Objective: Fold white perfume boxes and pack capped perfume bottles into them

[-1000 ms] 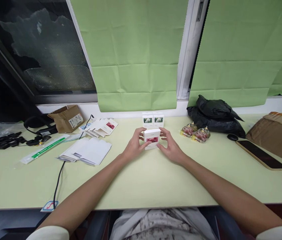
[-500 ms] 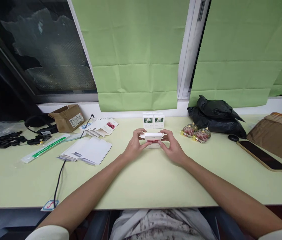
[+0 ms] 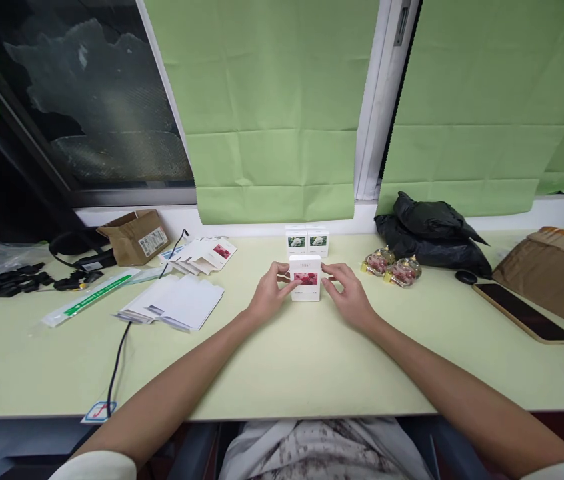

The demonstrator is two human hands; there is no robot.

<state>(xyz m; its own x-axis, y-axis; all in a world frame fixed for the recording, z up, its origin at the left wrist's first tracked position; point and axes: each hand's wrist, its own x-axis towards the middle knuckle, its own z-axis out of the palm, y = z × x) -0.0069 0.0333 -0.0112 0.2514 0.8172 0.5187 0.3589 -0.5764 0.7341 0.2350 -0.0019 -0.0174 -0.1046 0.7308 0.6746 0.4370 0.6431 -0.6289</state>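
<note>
A small white box with a pink picture (image 3: 305, 277) stands upright on the pale green table (image 3: 282, 360), in the middle. My left hand (image 3: 271, 295) presses its fingers against the box's left side. On the box's right side my right hand (image 3: 346, 293) does the same with its fingertips. Just behind it, two white boxes with green-and-white pictures (image 3: 307, 241) stand side by side against the wall.
Flat white box blanks (image 3: 175, 301) and a fan of folded cartons (image 3: 202, 254) lie left. Two small glass bottles (image 3: 391, 265), a black bag (image 3: 429, 230), a phone (image 3: 522, 310) and a brown parcel (image 3: 552, 273) lie right. A black cable (image 3: 118, 353), a cardboard box (image 3: 135, 235) and black clips (image 3: 12, 280) sit far left.
Half a second ago the box was tilted with its top flap towards me between both hands. It now stands upright on the table, flap down, with both hands still at its sides.
</note>
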